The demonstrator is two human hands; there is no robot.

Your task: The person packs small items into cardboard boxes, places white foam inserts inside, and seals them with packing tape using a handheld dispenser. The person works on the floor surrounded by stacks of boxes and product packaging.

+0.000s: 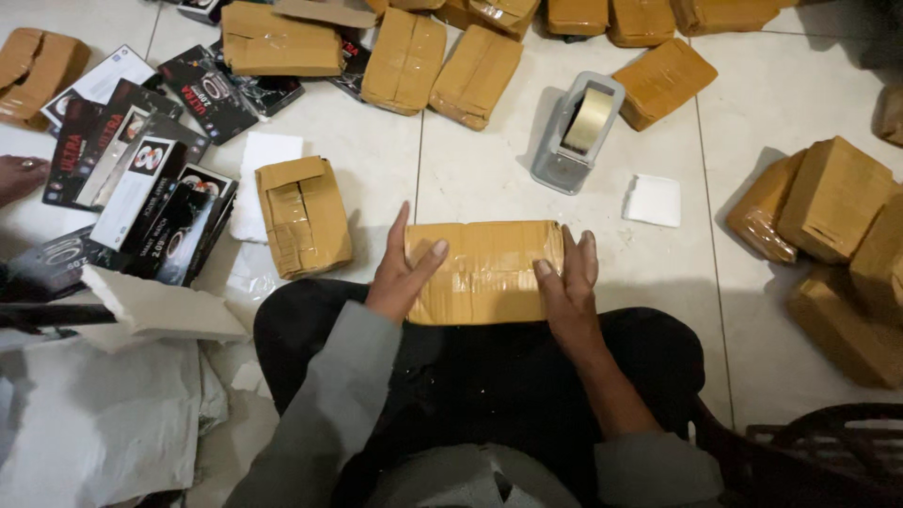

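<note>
A brown taped parcel lies flat across the person's lap, its far edge reaching out over the tiled floor. The left hand presses on the parcel's left end, palm down, thumb laid across the top face and fingers stretched along the left edge. The right hand rests on the right end, thumb on top and fingers wrapped over the right edge; both hands are open and flat against the wrapping, clasping the parcel between them rather than closed around it. Just beyond the parcel, on the floor, stands a grey tape dispenser with a roll of brown tape. A white foam square lies to the right of it. To the left of the left hand, close by, sits a second wrapped parcel resting partly on a white foam sheet. Further left lie dark printed boxes in a loose heap. More brown parcels line the far side, and a stack sits at the right. Another person's hand shows at the left edge.
</note>
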